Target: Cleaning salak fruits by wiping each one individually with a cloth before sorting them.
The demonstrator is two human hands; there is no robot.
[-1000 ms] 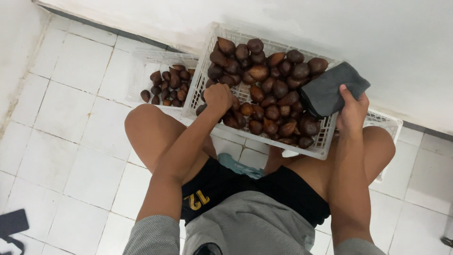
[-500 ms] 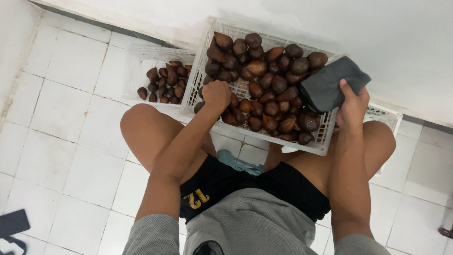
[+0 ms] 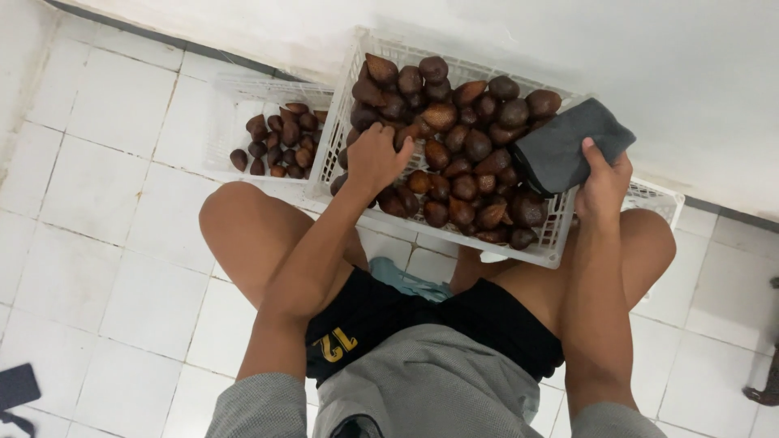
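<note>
A white plastic crate (image 3: 548, 251) rests across my knees, filled with several brown scaly fruits (image 3: 466, 146). My left hand (image 3: 375, 156) is inside the crate at its left side, fingers curled around one brown fruit (image 3: 406, 132) held a little above the pile. My right hand (image 3: 602, 185) is at the crate's right rim and grips a folded dark grey cloth (image 3: 568, 146) that lies over the corner of the crate.
A second white crate (image 3: 217, 122) with several smaller brown fruits (image 3: 280, 144) stands on the tiled floor at the left. Another crate's edge (image 3: 661, 201) shows behind my right knee. A white wall runs along the top. A dark object (image 3: 18, 385) lies bottom left.
My left hand has risen from the lower left of the pile with a fruit in its fingers. The right hand and cloth have stayed put.
</note>
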